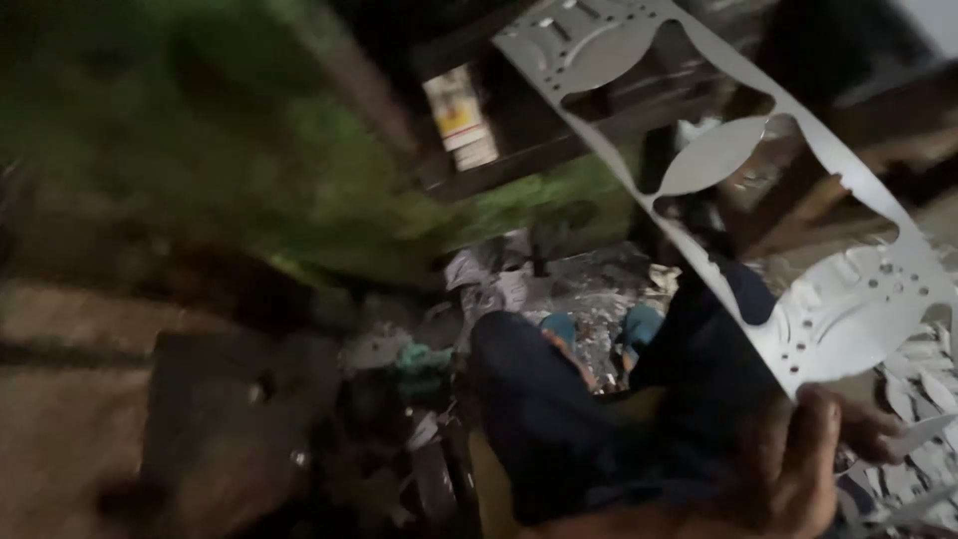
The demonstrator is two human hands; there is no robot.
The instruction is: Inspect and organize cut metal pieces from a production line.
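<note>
Item: my right hand (798, 469), fingers pinched on the lower end of a punched metal strip (758, 190), which rises up-left above my knees (559, 409). Left hand unseen. Offcuts (923, 399) crowd the right edge.

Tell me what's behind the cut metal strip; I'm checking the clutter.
Through the metal strip's cutouts, dark wooden beams show. The right hand covers its lower end.

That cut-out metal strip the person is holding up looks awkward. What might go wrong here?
The right hand grips the long metal strip only at its lower end, so it may flex or swing. Its punched openings leave thin edges close to the fingers, which might cut. Loose metal offcuts lie beside the person's legs, a likely hazard underfoot. The blurred view hides finer detail.
</note>
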